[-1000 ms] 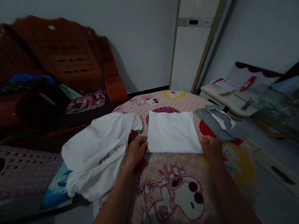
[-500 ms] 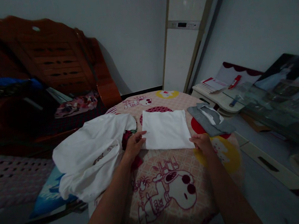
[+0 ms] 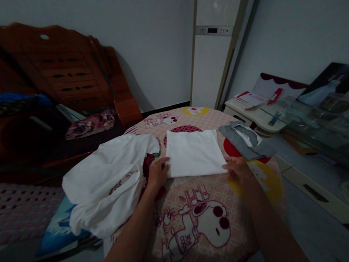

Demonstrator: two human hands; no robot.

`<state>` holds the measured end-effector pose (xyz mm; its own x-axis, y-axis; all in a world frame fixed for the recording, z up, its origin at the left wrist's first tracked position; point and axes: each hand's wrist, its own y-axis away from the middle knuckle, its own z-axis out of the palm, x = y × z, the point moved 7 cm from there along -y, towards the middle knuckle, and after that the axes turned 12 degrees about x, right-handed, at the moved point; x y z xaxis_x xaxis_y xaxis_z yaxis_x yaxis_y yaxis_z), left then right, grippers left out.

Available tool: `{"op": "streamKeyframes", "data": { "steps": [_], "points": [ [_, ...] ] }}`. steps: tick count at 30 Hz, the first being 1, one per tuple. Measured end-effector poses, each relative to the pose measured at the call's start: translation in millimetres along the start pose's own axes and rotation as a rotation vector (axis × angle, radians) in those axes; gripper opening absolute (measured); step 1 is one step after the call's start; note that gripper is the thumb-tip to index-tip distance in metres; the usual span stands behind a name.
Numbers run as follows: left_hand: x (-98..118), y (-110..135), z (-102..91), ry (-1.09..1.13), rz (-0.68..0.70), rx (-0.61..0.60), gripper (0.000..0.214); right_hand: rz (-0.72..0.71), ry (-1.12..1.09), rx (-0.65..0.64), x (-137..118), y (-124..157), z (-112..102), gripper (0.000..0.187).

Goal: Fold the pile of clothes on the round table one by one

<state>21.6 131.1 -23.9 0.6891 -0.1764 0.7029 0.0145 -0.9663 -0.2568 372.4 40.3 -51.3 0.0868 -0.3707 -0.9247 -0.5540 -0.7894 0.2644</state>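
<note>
A folded white cloth [image 3: 193, 153] lies flat on a round table covered with a pink cartoon-dog cloth [image 3: 198, 223]. My left hand [image 3: 156, 173] grips the folded cloth's near left corner, fingers pinched on its edge. My right hand [image 3: 237, 169] holds its near right corner the same way. A heap of loose white garments [image 3: 105, 179] lies just left of my left hand. A folded grey garment [image 3: 247, 139] rests to the right of the white cloth.
A dark wooden bench [image 3: 64, 75] with clothes stands at the back left. A pink perforated basket [image 3: 12, 208] sits at the left. A tall white appliance [image 3: 216, 53] stands behind the table, and a low cabinet with papers [image 3: 252, 107] and glass panels [image 3: 325, 129] is at the right.
Both hands stay on the near corners of the folded white cloth. The camera has shifted a little, and the cloth's near edge looks pulled straighter.
</note>
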Motion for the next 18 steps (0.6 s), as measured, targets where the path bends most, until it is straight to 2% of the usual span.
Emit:
{"op": "streamKeyframes", "data": {
  "steps": [6, 10, 14, 18],
  "points": [
    [-5, 3, 4.8, -0.062, 0.055, -0.019, 0.033, 0.001, 0.118, 0.079, 7, 2, -9, 0.041],
    [-6, 7, 5.3, -0.117, 0.087, 0.000, 0.036, -0.020, 0.164, 0.080, 8, 1, -10, 0.040],
    [-8, 10, 1.5, -0.196, 0.087, 0.028, 0.037, -0.082, 0.231, 0.103, 5, -1, -10, 0.040],
    [-11, 1, 0.7, -0.203, 0.061, 0.019, 0.027, -0.186, 0.307, 0.185, -2, 0, -11, 0.033]
  ]
}}
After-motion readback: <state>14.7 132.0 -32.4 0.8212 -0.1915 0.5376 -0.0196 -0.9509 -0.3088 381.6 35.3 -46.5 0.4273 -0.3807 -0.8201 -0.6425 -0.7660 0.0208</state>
